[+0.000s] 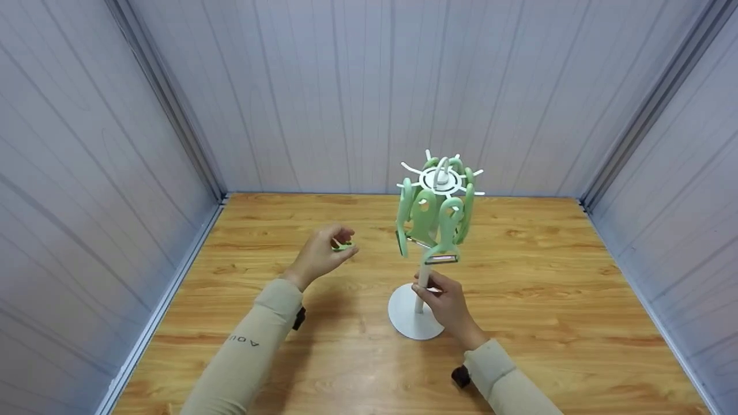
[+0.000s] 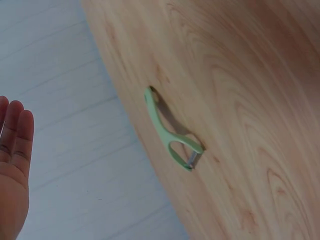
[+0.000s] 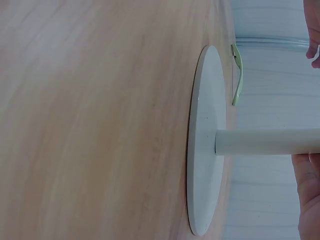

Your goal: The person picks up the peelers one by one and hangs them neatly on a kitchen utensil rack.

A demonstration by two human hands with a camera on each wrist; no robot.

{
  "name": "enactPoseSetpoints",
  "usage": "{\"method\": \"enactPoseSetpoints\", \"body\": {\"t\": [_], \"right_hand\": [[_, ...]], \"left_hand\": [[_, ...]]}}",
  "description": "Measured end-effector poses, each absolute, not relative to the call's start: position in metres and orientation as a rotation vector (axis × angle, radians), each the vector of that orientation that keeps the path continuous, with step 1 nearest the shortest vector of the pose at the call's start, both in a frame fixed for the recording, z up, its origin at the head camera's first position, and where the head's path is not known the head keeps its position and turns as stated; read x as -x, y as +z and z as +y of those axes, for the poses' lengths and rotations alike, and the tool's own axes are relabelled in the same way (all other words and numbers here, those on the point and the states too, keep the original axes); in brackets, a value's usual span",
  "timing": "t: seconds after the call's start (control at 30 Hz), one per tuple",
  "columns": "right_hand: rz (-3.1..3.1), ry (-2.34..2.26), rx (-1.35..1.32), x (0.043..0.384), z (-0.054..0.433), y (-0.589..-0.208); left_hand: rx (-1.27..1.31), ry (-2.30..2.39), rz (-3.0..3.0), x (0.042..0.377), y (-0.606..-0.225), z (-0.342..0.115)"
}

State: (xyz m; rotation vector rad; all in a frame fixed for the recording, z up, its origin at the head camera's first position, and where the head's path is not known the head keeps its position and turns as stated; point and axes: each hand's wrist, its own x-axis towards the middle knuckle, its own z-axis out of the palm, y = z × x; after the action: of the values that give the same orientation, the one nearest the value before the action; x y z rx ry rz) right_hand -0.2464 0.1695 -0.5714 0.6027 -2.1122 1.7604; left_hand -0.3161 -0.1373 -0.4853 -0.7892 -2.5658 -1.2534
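My right hand grips the white pole of a stand between thumb and fingers, just above the round base. Green peelers hang from the spokes around the stand's top. To the left, my left hand hovers over the table with nothing in it, its fingers relaxed. One loose green peeler lies on the wood, seen whole in the left wrist view and mostly hidden behind the left hand in the head view. In the right wrist view, that peeler sits beyond the base, while right-hand fingers touch the pole.
The wooden table is enclosed by pale panelled walls at the back and both sides. Metal strips run along its side edges. Several spokes of the stand stick outward at the top.
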Motion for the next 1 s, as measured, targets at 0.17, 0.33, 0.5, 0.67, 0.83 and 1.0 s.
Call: {"method": "enactPoseSetpoints", "body": {"t": [0.17,0.33,0.5,0.67,0.83,1.0], "right_hand": [[-2.113,1.762,-0.62,0.246,0.17,-0.571],[-2.133,1.756,-0.61,0.246,0.171,-0.571],[-2.156,1.746,-0.587,0.247,0.171,-0.571],[-2.135,1.761,-0.588,0.247,0.17,-0.57],[-2.119,1.77,-0.594,0.246,0.169,-0.57],[-2.134,1.756,-0.585,0.247,0.17,-0.571]], "left_hand": [[0.742,-1.285,-2.604,0.319,-0.495,-0.141],[0.701,-1.3,-2.637,0.322,-0.505,-0.144],[0.66,-1.261,-2.675,0.326,-0.512,-0.147],[0.583,-1.219,-2.723,0.33,-0.515,-0.149],[0.539,-1.174,-2.782,0.334,-0.517,-0.152],[0.471,-1.128,-2.849,0.339,-0.519,-0.158]]}}
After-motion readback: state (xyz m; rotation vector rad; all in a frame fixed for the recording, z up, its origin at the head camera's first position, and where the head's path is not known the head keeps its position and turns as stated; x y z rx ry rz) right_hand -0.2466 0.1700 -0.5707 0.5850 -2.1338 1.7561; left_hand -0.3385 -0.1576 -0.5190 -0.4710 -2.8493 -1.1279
